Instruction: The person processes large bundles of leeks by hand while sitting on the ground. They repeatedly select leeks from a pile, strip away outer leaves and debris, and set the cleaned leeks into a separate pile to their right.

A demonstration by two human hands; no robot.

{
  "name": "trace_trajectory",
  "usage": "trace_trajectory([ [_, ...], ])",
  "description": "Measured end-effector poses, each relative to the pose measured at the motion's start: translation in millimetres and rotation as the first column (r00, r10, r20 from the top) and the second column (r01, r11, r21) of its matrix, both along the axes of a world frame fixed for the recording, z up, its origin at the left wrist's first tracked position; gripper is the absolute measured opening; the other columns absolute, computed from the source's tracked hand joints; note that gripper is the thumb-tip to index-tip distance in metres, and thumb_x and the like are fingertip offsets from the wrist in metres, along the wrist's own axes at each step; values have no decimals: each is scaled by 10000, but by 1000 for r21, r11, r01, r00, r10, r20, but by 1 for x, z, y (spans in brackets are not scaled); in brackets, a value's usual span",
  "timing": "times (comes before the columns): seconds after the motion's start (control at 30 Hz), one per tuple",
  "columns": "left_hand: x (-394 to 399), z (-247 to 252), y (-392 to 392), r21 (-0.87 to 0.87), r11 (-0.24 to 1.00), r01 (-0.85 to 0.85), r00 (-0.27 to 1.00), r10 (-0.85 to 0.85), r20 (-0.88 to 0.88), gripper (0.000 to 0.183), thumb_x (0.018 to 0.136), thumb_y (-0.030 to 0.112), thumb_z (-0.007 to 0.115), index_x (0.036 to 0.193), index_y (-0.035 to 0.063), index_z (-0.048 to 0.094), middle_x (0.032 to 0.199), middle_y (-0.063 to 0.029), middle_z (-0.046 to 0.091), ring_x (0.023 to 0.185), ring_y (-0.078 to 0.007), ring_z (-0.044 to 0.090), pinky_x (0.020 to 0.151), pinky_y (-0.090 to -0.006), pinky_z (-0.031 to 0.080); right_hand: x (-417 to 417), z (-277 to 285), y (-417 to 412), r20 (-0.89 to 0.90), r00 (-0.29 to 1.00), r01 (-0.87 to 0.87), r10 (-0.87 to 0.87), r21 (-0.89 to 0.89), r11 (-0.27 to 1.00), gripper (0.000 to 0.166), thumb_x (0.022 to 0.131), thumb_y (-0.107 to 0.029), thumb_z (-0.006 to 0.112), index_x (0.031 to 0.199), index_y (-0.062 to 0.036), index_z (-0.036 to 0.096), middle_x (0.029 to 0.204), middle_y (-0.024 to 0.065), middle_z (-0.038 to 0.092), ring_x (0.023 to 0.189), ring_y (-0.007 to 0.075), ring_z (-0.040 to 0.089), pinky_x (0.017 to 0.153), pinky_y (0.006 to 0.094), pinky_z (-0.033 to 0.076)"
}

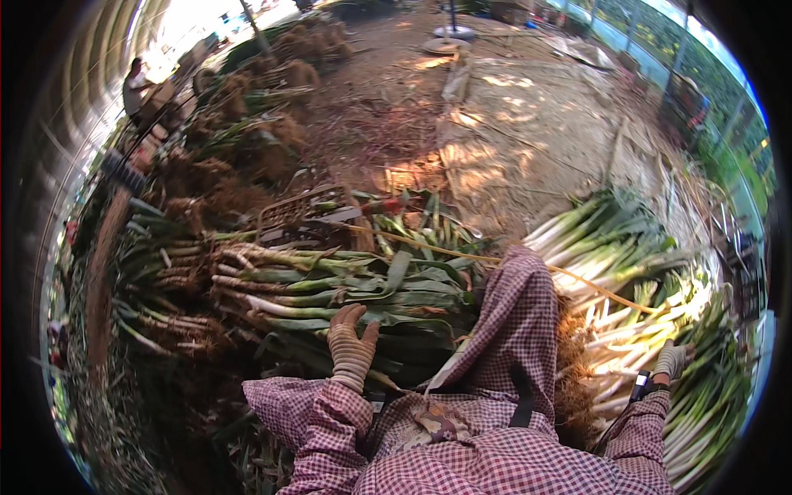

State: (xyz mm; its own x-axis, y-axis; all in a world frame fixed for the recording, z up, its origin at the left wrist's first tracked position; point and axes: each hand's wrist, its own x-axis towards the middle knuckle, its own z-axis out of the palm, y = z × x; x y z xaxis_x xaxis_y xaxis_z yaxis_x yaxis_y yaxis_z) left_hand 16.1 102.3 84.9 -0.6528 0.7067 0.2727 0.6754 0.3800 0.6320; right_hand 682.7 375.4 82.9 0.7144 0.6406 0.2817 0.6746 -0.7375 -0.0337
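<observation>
My left hand, in a striped knit glove, lies on the near edge of a pile of uncleaned leeks. Its thumb is apart from its fingers, and nothing shows in its grasp. Soil-stained stalks point left in that pile, and broad green leaves lie to the right. At the right, my gloved right hand touches or hovers over cleaned white leeks; whether its fingers hold a stalk cannot be told. Brown roots hang along the left ends of these leeks.
A plastic crate stands beyond the left pile. A thin yellow strip crosses to the right-hand leeks. More rooted leeks line the far left. A person is by boxes there. Tarpaulin covers ground ahead.
</observation>
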Motion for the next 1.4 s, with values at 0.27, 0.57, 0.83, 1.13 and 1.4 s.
trace_trajectory([
  [0.27, -19, -33, -62, 243, 864, -442, 888, 381, 259, 448, 752, 94, 734, 1169, 12, 594, 1124, -156, 608, 1033, -302, 571, 931, -382, 439, -336, 25, 82, -199, -8, -747, 980, 653, 127, 510, 822, 9, 633, 1303, -3, 466, 1257, 147, 531, 1178, 264, 484, 1051, 361, 347],
  [0.57, -57, -49, -79, 241, 841, -484, 833, 359, 421, 420, 771, 57, 690, 1178, 18, 596, 1057, -123, 607, 772, -215, 562, 752, -334, 485, -717, 35, -84, -239, -591, -795, 770, 11, -607, 531, 774, -140, 669, 1266, -33, 502, 1281, 207, 521, 1165, 388, 510, 994, 446, 414],
  [0.83, -68, -8, -63, -86, 856, -510, 814, 512, 274, 361, 811, 273, 669, 1121, 95, 619, 1095, -138, 626, 919, -340, 638, 792, -427, 515, -840, 0, -63, -494, -348, -880, 796, -121, -460, 708, 787, -301, 705, 1365, -31, 398, 1322, 212, 490, 1214, 381, 482, 1035, 452, 369],
  [1.13, -69, -22, -67, -228, 767, -600, 644, 632, 431, 558, 799, 303, 705, 1277, 67, 541, 777, -103, 604, 711, -279, 604, 706, -395, 501, -873, -26, -63, -567, -446, -740, 692, -201, -641, 427, 718, -293, 687, 1065, -47, 660, 975, 183, 684, 936, 333, 654, 810, 403, 509],
  [1.4, -63, -52, -73, 182, 635, -751, 539, 430, 725, 473, 828, 78, 673, 1275, 7, 532, 796, -10, 578, 654, -76, 480, 626, -245, 456, -822, 25, -32, -888, -461, -853, -7, 445, -274, 533, 746, 55, 684, 1253, -20, 537, 1070, 53, 624, 914, 133, 590, 794, 271, 509],
])
